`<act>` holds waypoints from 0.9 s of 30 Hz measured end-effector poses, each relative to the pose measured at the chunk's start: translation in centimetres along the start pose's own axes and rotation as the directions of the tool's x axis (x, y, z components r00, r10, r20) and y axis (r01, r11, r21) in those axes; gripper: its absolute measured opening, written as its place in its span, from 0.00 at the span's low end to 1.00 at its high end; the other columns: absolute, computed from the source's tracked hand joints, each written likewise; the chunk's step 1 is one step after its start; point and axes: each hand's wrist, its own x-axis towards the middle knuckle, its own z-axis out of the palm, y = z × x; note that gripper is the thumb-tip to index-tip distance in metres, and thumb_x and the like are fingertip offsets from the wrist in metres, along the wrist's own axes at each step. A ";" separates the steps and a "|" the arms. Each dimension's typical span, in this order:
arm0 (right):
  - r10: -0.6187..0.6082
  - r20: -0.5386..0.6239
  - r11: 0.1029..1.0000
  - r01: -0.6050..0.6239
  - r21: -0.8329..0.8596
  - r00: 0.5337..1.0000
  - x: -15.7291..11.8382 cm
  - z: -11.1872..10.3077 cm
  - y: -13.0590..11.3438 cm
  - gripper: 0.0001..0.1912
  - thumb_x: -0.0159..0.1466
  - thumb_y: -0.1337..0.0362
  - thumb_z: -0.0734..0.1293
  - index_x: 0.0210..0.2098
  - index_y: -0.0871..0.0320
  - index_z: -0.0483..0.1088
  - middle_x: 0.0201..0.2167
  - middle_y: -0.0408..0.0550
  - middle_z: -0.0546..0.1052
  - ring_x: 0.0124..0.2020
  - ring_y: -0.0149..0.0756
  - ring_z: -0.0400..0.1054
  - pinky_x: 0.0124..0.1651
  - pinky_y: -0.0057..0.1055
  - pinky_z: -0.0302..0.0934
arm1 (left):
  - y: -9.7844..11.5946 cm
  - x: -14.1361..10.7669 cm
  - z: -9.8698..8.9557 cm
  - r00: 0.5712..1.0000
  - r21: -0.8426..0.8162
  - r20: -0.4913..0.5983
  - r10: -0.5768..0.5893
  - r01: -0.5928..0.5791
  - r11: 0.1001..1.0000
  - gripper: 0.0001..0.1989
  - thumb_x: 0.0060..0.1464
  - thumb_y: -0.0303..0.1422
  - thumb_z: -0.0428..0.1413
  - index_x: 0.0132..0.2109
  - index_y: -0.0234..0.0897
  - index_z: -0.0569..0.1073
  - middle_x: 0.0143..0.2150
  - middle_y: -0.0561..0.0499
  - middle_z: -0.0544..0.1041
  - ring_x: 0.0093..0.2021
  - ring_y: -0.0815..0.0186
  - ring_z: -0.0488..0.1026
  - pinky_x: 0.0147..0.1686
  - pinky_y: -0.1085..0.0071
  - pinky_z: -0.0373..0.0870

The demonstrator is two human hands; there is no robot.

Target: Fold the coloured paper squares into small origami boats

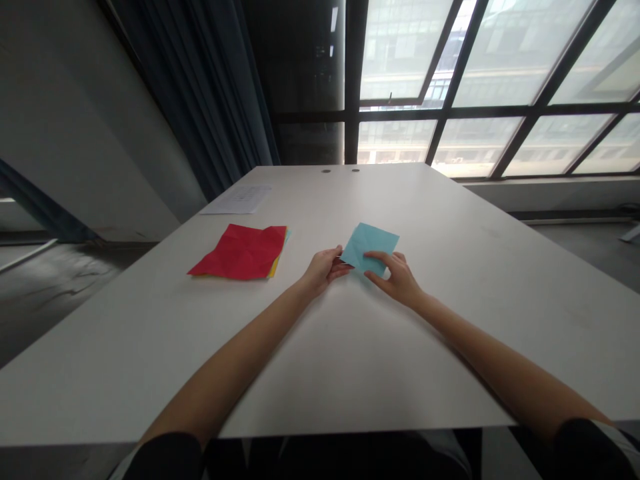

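Okay, I see the light-blue paper between both hands, right of the red sheet, over the counter. Roughly square, so no clear long axis; it sits turned, one corner pointing away toward the windows, another left and nearer into the left hand. I have the left hand clamped on that corner, thumb on the near-left side, fingers below. My right hand lays its index over the paper's face, thumb at the near edge, those two tips apart; can't tell if the other fingers grip underneath. Can't tell if the paper touches the counter. Red sheet lies on top of yellow paper, printed sheet beyond it, far left.
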 end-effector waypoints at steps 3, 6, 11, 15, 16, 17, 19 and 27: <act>-0.184 0.006 0.979 0.184 -0.085 0.983 -0.2 0.0 0.1 0.12 0.61 0.67 0.61 0.44 0.54 0.68 0.37 0.47 0.76 0.39 0.37 0.67 0.48 0.38 0.51 | 0.1 0.2 -0.2 0.999 -0.061 -0.039 -0.030 0.028 0.998 0.12 0.57 0.35 0.47 0.31 0.31 0.67 0.25 0.45 0.75 0.24 0.67 0.74 0.22 0.76 0.69; -0.350 0.060 0.918 0.355 -0.176 0.935 -0.3 -0.2 0.0 0.16 0.61 0.72 0.59 0.45 0.52 0.69 0.38 0.47 0.76 0.45 0.38 0.64 0.49 0.38 0.50 | 0.1 0.5 -0.5 0.998 -0.119 -0.057 -0.018 0.011 0.993 0.10 0.56 0.33 0.49 0.30 0.31 0.68 0.25 0.47 0.75 0.23 0.68 0.73 0.24 0.75 0.70; -0.424 0.206 0.858 0.464 -0.219 0.882 -0.3 -0.4 -0.1 0.14 0.60 0.70 0.60 0.43 0.52 0.70 0.43 0.48 0.74 0.48 0.39 0.61 0.49 0.40 0.50 | 0.1 0.7 -0.8 0.991 -0.164 -0.049 0.122 -0.129 0.978 0.02 0.44 0.25 0.56 0.29 0.29 0.71 0.22 0.51 0.73 0.22 0.73 0.69 0.25 0.77 0.68; -0.407 0.167 0.880 0.435 -0.191 0.898 -0.4 -0.1 0.2 0.08 0.58 0.69 0.61 0.32 0.56 0.72 0.33 0.50 0.75 0.43 0.41 0.62 0.47 0.40 0.52 | 0.1 0.8 -0.9 0.981 -0.156 -0.069 0.180 -0.189 0.970 0.07 0.38 0.26 0.60 0.30 0.30 0.72 0.21 0.54 0.72 0.21 0.75 0.67 0.23 0.79 0.65; -0.400 0.167 0.887 0.427 -0.179 0.901 -0.4 -0.1 0.3 0.08 0.58 0.70 0.61 0.32 0.57 0.72 0.33 0.50 0.75 0.43 0.41 0.62 0.47 0.40 0.53 | 0.2 0.9 -0.9 0.979 -0.158 -0.070 0.192 -0.201 0.967 0.09 0.37 0.27 0.61 0.30 0.30 0.72 0.22 0.54 0.72 0.21 0.75 0.67 0.23 0.78 0.65; -0.392 0.171 0.893 0.418 -0.164 0.904 -0.4 -0.1 0.4 0.08 0.57 0.70 0.61 0.32 0.56 0.72 0.34 0.50 0.75 0.42 0.40 0.62 0.47 0.40 0.53 | 0.2 0.9 -1.0 0.976 -0.156 -0.070 0.205 -0.214 0.964 0.11 0.36 0.28 0.62 0.31 0.30 0.72 0.23 0.54 0.72 0.22 0.75 0.67 0.24 0.78 0.65; -0.366 0.171 0.913 0.389 -0.126 0.915 -0.4 -0.1 0.6 0.10 0.56 0.73 0.60 0.32 0.56 0.72 0.35 0.49 0.74 0.43 0.40 0.62 0.47 0.40 0.53 | 0.3 1.1 -1.3 0.969 -0.133 -0.068 0.239 -0.247 0.960 0.14 0.34 0.30 0.63 0.32 0.31 0.71 0.24 0.54 0.72 0.23 0.75 0.68 0.25 0.78 0.65; 0.098 -0.189 0.967 -0.049 0.249 0.977 0.1 -0.7 1.2 0.14 0.58 0.75 0.54 0.25 0.56 0.67 0.39 0.48 0.73 0.40 0.36 0.66 0.43 0.37 0.61 | 1.1 1.1 -2.1 0.871 0.206 0.021 0.491 -0.485 0.850 0.18 0.35 0.31 0.63 0.37 0.33 0.70 0.28 0.54 0.73 0.28 0.73 0.69 0.31 0.75 0.66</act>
